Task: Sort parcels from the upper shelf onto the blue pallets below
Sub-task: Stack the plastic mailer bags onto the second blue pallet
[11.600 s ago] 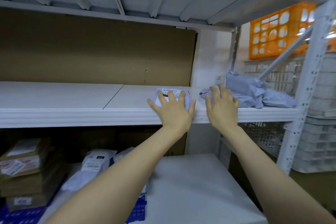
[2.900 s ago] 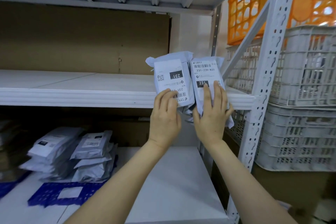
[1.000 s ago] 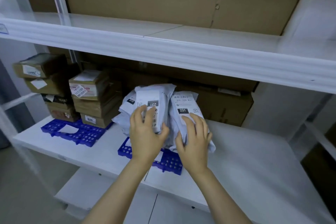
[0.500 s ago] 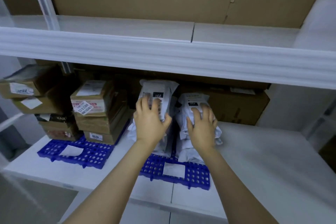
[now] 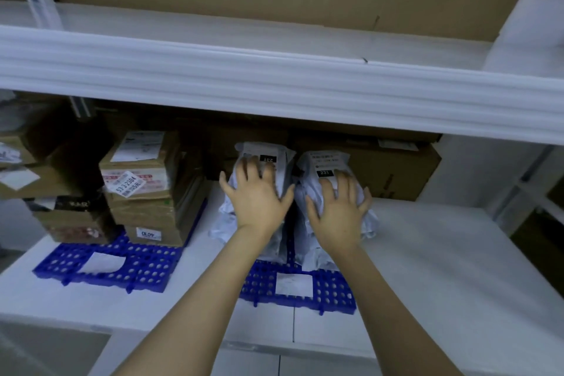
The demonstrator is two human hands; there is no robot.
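Two grey plastic-bag parcels with white labels marked 231 lie on top of grey bag stacks on the right blue pallet. My left hand lies palm down with spread fingers on the left parcel. My right hand lies the same way on the right parcel. Both thumbs show on top, so neither hand grips. The upper shelf runs across above; the stretch of it in view is bare.
A second blue pallet to the left carries stacked cardboard boxes, with a paper slip on its front. A long brown carton stands behind the parcels. The white lower shelf stretches to the right.
Both parcels came down from the upper shelf onto the grey stacks on the right pallet. In the last half second my hands flattened on top of them, fingers spreading.
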